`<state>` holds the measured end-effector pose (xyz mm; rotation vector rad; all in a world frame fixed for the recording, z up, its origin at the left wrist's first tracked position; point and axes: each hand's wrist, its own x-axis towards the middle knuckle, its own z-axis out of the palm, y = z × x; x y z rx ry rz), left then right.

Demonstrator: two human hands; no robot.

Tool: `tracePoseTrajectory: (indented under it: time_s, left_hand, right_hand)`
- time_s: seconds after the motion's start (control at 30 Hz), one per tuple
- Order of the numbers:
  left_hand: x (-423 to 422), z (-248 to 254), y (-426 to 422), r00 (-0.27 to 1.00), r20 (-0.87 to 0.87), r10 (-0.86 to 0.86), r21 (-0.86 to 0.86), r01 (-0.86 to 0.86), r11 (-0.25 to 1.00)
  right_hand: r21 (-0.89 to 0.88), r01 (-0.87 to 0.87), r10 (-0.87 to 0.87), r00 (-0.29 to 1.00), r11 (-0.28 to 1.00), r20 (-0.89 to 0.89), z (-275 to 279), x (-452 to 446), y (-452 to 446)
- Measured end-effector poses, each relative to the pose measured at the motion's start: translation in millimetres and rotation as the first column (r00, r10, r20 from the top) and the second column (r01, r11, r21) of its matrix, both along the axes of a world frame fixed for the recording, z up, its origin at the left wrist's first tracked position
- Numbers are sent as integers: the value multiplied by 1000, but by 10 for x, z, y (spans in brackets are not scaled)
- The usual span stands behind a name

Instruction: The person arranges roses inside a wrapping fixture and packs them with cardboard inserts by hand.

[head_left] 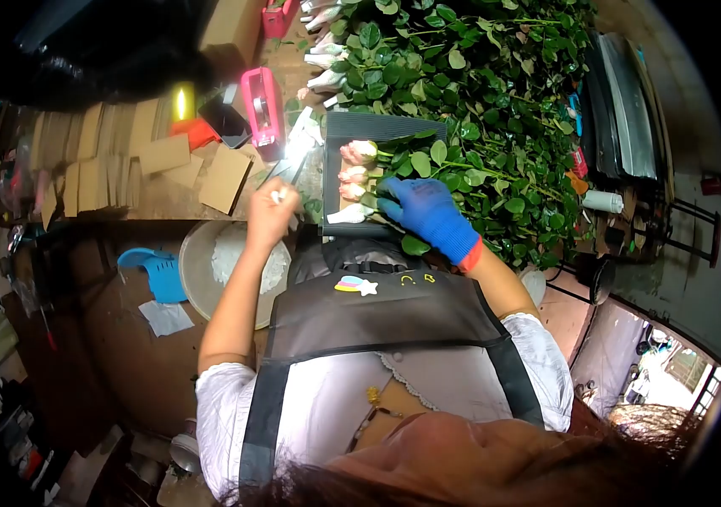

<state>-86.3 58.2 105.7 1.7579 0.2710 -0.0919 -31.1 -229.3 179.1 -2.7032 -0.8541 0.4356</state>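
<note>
My left hand is bare and closed in a fist beside the corrugated black board. Something small and white shows at its fingers; I cannot make out what it is. A shiny blade-like strip lies just above that hand. My right hand, in a blue glove with an orange cuff, curls over rose stems at the board's right side. Pink roses lie on the board with their heads to the left. Closest to the gloved fingers is a rose wrapped in white, its stem under the glove.
A large pile of leafy rose stems covers the right of the table, with white-wrapped heads along its left edge. Nearby are a pink tape dispenser, cardboard pieces and a yellow roll. A round tub stands below.
</note>
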Motion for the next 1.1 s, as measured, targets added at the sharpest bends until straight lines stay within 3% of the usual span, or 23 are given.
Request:
tracePoseTrajectory:
  time_s: [0.1,0.2,0.3,0.33,0.43,0.47,0.53,0.57,0.6,0.63,0.67,0.7,0.77,0.8,0.83,0.87,0.93,0.97,1.03,1.1]
  left_hand:
    - [-14,247,-256,952,-112,-284,358,305,883]
    - [117,262,-381,820,-264,-508,259,568,782]
    - [91,296,-466,906,-189,-379,198,413,889]
    - [36,192,-503,934,-59,-353,293,354,888]
    - [-81,102,-530,970,57,-236,257,214,942]
    - [-124,-2,-453,975,2,-223,238,216,947]
    - [-218,49,-317,999,-31,-41,51,42,998]
    - [-236,14,-123,995,-34,96,73,-94,993]
    - [-250,111,180,994,-97,55,165,-38,986]
    - [-326,80,497,988,-145,-47,359,97,928]
    - [-439,34,712,970,-196,-145,626,237,743]
    - [-532,55,831,870,-454,-193,690,481,541]
    - [-762,32,917,759,-587,-283,773,629,83]
    - [-710,44,850,707,-652,-272,705,698,125]
    - [-644,-5,773,783,-508,-358,762,602,238]
    - [-529,-90,607,882,-306,-359,769,451,453]
    - [-119,237,113,931,-205,-302,473,364,802]
    - [-16,167,-81,953,3,-302,428,272,862]
    - [220,283,-394,931,1,-365,304,348,887]
    - [360,55,-524,861,43,-507,320,469,823]
  right_hand:
    - [-4,-105,103,986,994,-127,56,-26,-23]
    - [-117,-226,215,971,967,-102,-46,24,63]
    - [-305,-234,172,961,923,-217,-73,85,164]
    - [-309,-239,176,960,920,-219,-87,88,187]
    - [-316,-257,193,956,913,-220,-114,72,217]
    - [-313,-265,205,955,912,-213,-102,74,222]
    - [-333,-289,226,950,897,-216,-53,84,227]
    - [-354,-305,235,945,884,-227,-8,96,228]
    - [-375,-321,244,940,870,-238,10,98,232]
    - [-406,-349,267,932,845,-246,-2,104,240]
    - [-434,-380,292,921,817,-256,-17,129,253]
    - [-459,-410,318,910,788,-267,-38,144,278]
    - [-479,-439,359,898,760,-254,-82,157,345]
    - [-492,-452,378,892,744,-248,-103,167,375]
    - [-506,-462,394,887,728,-243,-101,170,408]
    - [-522,-481,389,877,704,-283,-84,177,444]
    - [-552,-519,375,855,653,-359,39,214,558]
    - [-538,-515,383,857,667,-345,39,205,573]
    - [-515,-505,398,863,692,-312,29,200,568]
    - [-467,-463,389,886,753,-252,-63,199,493]
